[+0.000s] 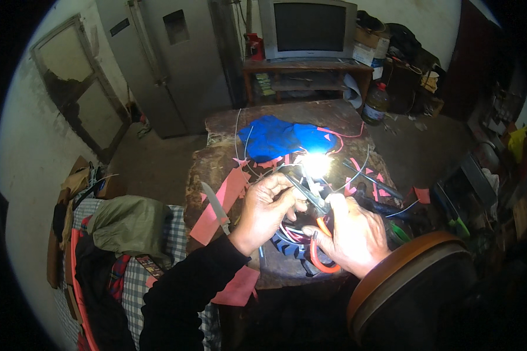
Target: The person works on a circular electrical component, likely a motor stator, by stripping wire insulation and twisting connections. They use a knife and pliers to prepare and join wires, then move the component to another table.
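My left hand (267, 206) is closed in a pinch, its fingertips beside the grey jaws of a pair of pliers (308, 193). What it pinches is too small to make out. Wrapped around the orange handles of those pliers is my right hand (357, 233), with the jaws pointing up and left. A glaring lamp (317, 166) burns just beyond the jaws and washes out detail there. Beneath my hands sits a dark ribbed object (290, 248) with coloured wires in it, partly hidden. Left of my left hand lie a knife (214, 203) and a pink strip (219, 205).
A blue cloth (269, 137) lies at the back of the worn wooden table (216, 158). Pink scraps (382, 186) and thin wires are scattered around. Close at lower right stands a large round thing with an orange-brown rim (410, 263). A television (310, 29) stands beyond.
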{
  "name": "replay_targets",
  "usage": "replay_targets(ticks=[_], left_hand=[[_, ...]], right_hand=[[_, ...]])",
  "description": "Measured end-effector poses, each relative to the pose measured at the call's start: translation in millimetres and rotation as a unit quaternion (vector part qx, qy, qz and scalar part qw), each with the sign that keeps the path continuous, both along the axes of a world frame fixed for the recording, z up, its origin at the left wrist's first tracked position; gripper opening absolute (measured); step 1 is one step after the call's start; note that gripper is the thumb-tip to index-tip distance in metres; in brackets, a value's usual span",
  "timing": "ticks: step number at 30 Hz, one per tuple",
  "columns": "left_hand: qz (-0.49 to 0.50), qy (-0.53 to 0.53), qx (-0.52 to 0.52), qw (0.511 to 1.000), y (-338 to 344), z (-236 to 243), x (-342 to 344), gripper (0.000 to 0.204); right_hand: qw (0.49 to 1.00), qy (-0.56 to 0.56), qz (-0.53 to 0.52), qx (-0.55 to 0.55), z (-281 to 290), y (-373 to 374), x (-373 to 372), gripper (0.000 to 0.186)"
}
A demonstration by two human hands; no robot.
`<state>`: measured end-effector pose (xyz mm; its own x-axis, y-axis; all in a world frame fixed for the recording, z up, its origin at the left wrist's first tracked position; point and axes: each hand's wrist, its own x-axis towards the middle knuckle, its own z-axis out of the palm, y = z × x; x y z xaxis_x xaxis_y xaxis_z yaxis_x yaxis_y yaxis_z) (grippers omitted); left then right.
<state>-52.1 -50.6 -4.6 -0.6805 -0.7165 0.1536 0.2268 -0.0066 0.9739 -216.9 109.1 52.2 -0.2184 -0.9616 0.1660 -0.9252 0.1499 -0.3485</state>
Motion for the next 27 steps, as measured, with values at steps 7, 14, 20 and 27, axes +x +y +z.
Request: replay_targets(ticks=[7,14,20,27], left_hand=[[0.021,0.027,0.049,0.998,-4,-3,10,0.01],[0.021,0.017,0.04,0.999,-13,-12,19,0.009],[0.012,0.04,0.101,0.994,-13,-16,22,0.012],[0.017,0.047,0.119,0.992,-12,-18,24,0.014]], right_hand=[[1.0,0.004,0.024,-0.015,-5,-27,14,0.073],[0.998,0.053,0.028,-0.033,-13,-42,25,0.064],[0.996,0.08,0.03,-0.026,-22,-48,28,0.062],[0.995,0.088,0.038,-0.035,-24,-49,32,0.059]])
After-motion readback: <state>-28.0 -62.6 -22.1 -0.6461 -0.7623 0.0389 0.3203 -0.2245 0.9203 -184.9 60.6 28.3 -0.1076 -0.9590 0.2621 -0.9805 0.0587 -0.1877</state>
